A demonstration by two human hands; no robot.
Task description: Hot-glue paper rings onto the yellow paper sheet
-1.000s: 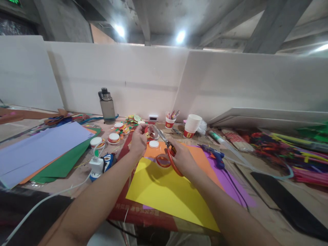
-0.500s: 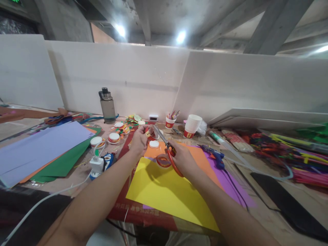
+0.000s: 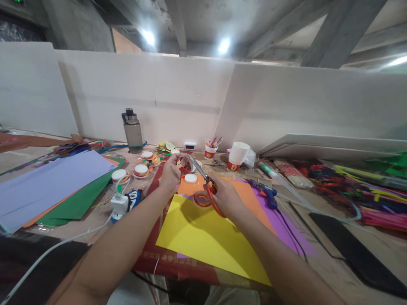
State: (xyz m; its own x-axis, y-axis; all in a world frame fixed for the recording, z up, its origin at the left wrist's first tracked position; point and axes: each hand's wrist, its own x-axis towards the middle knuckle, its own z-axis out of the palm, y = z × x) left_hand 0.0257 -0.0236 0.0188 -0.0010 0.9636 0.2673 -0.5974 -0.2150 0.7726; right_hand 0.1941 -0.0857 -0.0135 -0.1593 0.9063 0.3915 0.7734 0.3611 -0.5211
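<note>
My left hand (image 3: 171,171) pinches a curled red paper cup piece (image 3: 183,164) with a yellowish mark, above the far side of the sheets. My right hand (image 3: 224,192) grips scissors (image 3: 212,199) with orange handles, their metal blades pointing up and left at the cup piece. Whether the blade tips touch it, I cannot tell. Below the hands lie a white round cup base (image 3: 190,178) and a red ring (image 3: 202,198), seemingly cut from a cup. Under them spread a yellow sheet (image 3: 206,241) and an orange sheet (image 3: 251,201).
Cut cup bases (image 3: 140,170) and a power strip (image 3: 135,198) lie left, near stacked coloured paper (image 3: 57,182) and a bottle (image 3: 132,135). Stacked paper cups (image 3: 238,154) stand behind. On the right are a glue gun (image 3: 269,197), a black phone-like slab (image 3: 352,250) and pipe cleaners (image 3: 381,212).
The cup piece has turned in my left hand and shows more of its curved ring shape. My right hand and the scissors have barely moved.
</note>
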